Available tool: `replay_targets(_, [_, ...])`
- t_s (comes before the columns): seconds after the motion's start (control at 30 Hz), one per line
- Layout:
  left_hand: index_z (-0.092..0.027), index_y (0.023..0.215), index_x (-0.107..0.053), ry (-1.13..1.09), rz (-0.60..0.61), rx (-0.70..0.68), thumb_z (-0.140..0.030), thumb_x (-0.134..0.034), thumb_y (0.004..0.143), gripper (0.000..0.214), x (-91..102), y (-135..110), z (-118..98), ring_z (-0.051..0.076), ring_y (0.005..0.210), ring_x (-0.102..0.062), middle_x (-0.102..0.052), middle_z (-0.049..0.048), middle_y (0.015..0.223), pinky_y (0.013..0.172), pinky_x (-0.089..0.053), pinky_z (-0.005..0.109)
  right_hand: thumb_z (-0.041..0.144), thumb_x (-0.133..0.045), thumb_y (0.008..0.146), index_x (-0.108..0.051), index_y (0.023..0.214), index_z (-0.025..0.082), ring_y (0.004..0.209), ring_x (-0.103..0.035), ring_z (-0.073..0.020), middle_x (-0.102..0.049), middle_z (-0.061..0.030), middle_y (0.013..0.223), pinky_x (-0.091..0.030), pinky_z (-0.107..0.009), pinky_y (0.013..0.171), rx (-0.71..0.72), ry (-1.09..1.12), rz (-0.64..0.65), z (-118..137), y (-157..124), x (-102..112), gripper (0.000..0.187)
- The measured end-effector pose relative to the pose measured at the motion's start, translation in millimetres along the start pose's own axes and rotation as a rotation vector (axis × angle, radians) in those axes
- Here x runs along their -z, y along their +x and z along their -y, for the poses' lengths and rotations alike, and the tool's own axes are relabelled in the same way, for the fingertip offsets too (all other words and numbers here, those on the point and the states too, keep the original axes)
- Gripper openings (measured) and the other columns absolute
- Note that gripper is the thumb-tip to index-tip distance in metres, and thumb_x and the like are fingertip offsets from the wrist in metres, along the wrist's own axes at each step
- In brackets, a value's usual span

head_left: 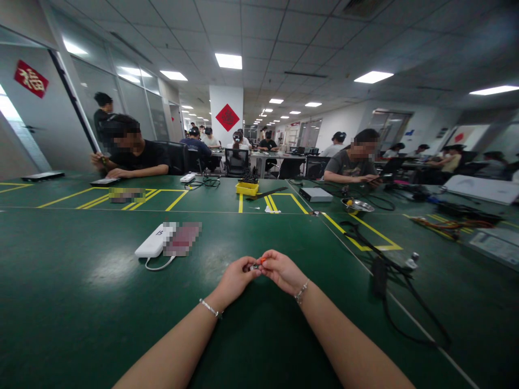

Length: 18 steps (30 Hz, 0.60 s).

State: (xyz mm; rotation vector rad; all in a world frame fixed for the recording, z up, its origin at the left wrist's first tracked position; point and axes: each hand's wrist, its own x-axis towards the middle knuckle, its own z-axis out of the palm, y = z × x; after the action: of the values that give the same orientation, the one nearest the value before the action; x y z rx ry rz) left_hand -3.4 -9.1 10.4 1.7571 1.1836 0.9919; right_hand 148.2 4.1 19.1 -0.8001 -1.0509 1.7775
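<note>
Just above the green table, my two hands meet fingertip to fingertip near the middle of the view. My left hand is closed in a pinch on a small silvery piece, too small to identify. A small orange piece shows between the pinched thumb and fingers of my right hand. The two pieces are very close together; whether they are joined I cannot tell. Fingers cover most of both.
A white power bank with a cable lies left, beside a blurred flat object. Black cables spread on the right. Farther back are a yellow bin, a grey box and a metal bowl. People sit across the table.
</note>
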Motion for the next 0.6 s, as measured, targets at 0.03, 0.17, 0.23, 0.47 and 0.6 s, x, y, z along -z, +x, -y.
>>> replay_targets(0.03, [-0.017, 0.086, -0.055, -0.027, -0.006, -0.001, -0.029, -0.054, 0.065, 0.024, -0.9, 1, 3, 0.01, 0.061, -0.049, -0.055, -0.0017, 0.067, 0.057, -0.037, 0.021, 0.012, -0.063, 0.057, -0.048, 0.071, 0.015, 0.06, -0.055, -0.0074, -0.059, -0.001, 0.073, -0.043, -0.022, 0.061, -0.002, -0.01, -0.006, 0, 0, 1, 0.021])
replay_targets(0.17, [-0.016, 0.081, -0.051, -0.124, -0.023, 0.001, -0.024, -0.055, 0.063, 0.02, -4.7, 4, 13, 0.01, 0.059, -0.05, -0.054, -0.0024, 0.064, 0.056, -0.038, 0.021, 0.016, -0.064, 0.057, -0.049, 0.075, 0.015, 0.058, -0.054, -0.0072, -0.059, -0.0004, 0.072, -0.042, -0.022, 0.058, -0.01, -0.043, -0.025, 0, 0, 5, 0.023])
replay_targets(0.23, [-0.016, 0.078, -0.048, -0.156, -0.015, 0.0, -0.024, -0.056, 0.064, 0.018, -5.7, 4, 15, 0.01, 0.059, -0.051, -0.054, -0.0027, 0.063, 0.054, -0.039, 0.02, 0.017, -0.064, 0.058, -0.051, 0.081, 0.015, 0.058, -0.054, -0.0071, -0.059, -0.0011, 0.072, -0.042, -0.021, 0.058, -0.031, -0.076, -0.021, -1, 1, 7, 0.026])
replay_targets(0.47, [-0.016, 0.083, -0.048, -0.151, 0.005, -0.044, -0.022, -0.05, 0.069, 0.015, -6.4, 3, 16, 0.013, 0.074, -0.057, -0.061, 0.0028, 0.079, 0.068, -0.043, 0.026, 0.028, -0.062, 0.062, -0.055, 0.077, 0.012, 0.056, -0.053, -0.0065, -0.058, -0.0016, 0.067, -0.041, -0.021, 0.056, -0.068, -0.141, 0.002, -2, 1, 7, 0.022])
replay_targets(0.6, [-0.017, 0.097, -0.047, -0.077, -0.025, -0.037, -0.02, -0.044, 0.073, 0.025, -4.6, 2, 11, 0.013, 0.083, -0.055, -0.06, 0.005, 0.093, 0.076, -0.041, 0.027, 0.037, -0.054, 0.068, -0.052, 0.071, 0.014, 0.055, -0.053, -0.0072, -0.057, -0.0013, 0.064, -0.041, -0.021, 0.054, -0.091, -0.12, -0.037, -1, 1, 5, 0.023])
